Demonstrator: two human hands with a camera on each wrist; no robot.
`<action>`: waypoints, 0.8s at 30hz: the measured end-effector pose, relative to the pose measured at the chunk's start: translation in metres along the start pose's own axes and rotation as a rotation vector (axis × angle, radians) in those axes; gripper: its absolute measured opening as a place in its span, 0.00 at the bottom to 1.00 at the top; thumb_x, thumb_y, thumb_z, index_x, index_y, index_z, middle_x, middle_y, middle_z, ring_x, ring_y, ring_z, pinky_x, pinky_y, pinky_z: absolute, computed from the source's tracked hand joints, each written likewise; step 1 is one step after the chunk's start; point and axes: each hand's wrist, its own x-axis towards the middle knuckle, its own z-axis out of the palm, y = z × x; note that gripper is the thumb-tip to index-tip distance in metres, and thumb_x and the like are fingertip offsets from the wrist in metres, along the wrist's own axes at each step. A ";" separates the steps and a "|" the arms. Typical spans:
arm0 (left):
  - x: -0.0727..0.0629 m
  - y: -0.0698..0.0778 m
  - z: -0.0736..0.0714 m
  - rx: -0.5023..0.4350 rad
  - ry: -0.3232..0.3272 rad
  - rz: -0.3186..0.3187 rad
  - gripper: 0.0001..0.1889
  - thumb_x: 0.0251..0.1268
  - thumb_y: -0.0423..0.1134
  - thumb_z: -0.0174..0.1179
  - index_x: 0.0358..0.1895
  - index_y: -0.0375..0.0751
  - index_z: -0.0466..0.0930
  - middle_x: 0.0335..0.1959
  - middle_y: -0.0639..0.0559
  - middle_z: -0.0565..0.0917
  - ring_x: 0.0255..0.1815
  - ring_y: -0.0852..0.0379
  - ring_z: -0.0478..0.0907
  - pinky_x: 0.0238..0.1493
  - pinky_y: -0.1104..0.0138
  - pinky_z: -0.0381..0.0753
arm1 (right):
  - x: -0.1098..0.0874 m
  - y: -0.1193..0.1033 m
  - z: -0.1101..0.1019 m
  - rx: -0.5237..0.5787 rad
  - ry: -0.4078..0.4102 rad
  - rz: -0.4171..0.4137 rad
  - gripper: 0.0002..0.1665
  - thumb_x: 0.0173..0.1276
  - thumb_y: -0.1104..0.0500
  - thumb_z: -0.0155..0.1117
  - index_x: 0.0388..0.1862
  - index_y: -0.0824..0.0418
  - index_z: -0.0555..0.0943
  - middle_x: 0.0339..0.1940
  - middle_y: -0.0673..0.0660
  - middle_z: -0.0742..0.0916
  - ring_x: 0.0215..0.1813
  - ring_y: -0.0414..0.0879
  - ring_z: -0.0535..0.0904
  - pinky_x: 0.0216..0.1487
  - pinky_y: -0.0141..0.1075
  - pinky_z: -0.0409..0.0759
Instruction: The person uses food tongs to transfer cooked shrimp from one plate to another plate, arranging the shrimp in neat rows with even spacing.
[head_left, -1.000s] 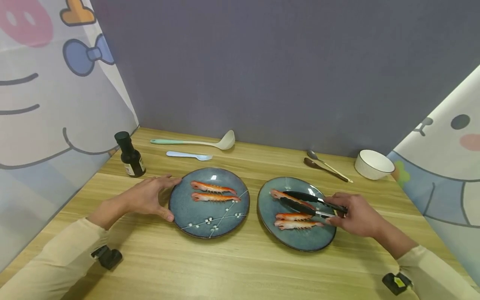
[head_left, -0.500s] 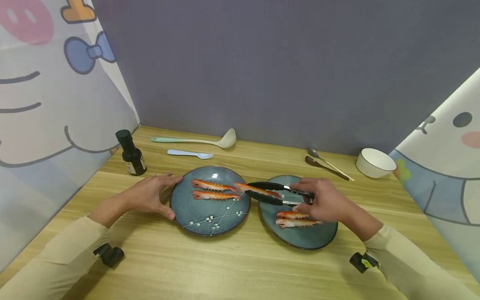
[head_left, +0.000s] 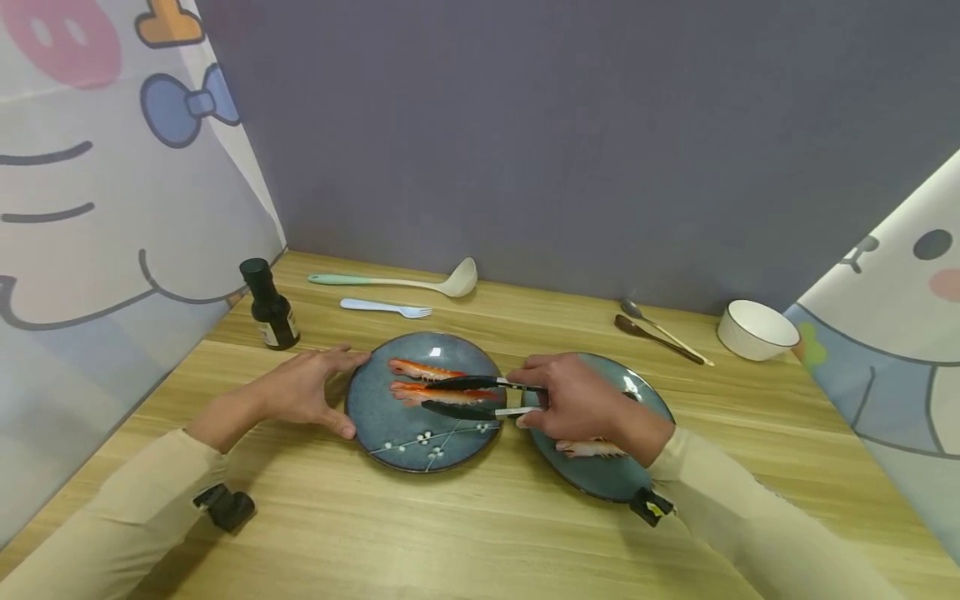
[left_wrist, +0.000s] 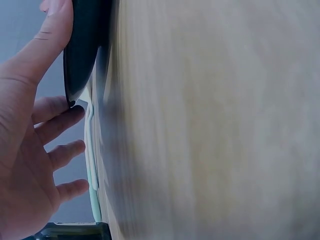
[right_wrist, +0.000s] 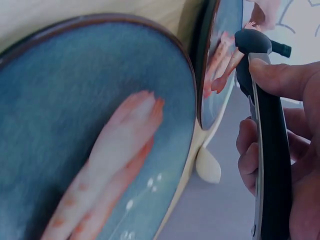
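Observation:
My left hand (head_left: 311, 387) rests at the rim of the left blue plate (head_left: 382, 429), thumb and index finger touching its edge, fingers spread. In my right hand (head_left: 573, 400) are black-tipped tongs (head_left: 461, 412), reaching over that plate. Between the tongs' tips is a shrimp (head_left: 450, 397), low over the plate beside two others lying there; the upper shrimp (head_left: 420, 369) shows best. The right blue plate (head_left: 600, 483) lies under my right hand and forearm. On it, the right wrist view shows two shrimps (right_wrist: 107, 165) side by side, partly hidden in the head view.
Behind the plates lie a ladle (head_left: 457, 279) and a light blue fork (head_left: 382, 308). A dark bottle (head_left: 272, 312) stands at the left. To the right are two spoons, one with a dark bowl (head_left: 630, 325), and a white bowl (head_left: 757, 333). A grey panel closes the back.
My right hand has carried the tongs and a shrimp leftward, from the right plate to over the left plate. My left hand has stayed at the left plate's rim.

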 end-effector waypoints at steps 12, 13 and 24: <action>0.001 0.000 0.001 0.003 -0.005 0.001 0.60 0.31 0.70 0.70 0.66 0.28 0.66 0.62 0.32 0.70 0.65 0.29 0.60 0.57 0.38 0.62 | 0.010 -0.001 0.012 -0.006 0.029 -0.010 0.31 0.56 0.57 0.72 0.58 0.65 0.78 0.48 0.56 0.82 0.26 0.37 0.76 0.34 0.36 0.76; 0.002 0.000 0.001 0.002 -0.006 -0.002 0.60 0.30 0.70 0.70 0.66 0.28 0.66 0.62 0.33 0.70 0.65 0.29 0.60 0.57 0.38 0.61 | 0.010 -0.001 0.011 -0.005 0.035 -0.007 0.31 0.55 0.57 0.72 0.59 0.65 0.78 0.48 0.56 0.82 0.27 0.37 0.77 0.33 0.35 0.75; 0.002 -0.002 0.002 -0.003 -0.003 0.001 0.60 0.31 0.69 0.71 0.66 0.28 0.66 0.62 0.31 0.70 0.64 0.28 0.59 0.56 0.38 0.61 | -0.008 0.003 -0.001 0.051 0.049 0.072 0.35 0.55 0.54 0.74 0.61 0.63 0.76 0.50 0.55 0.80 0.30 0.37 0.76 0.32 0.33 0.74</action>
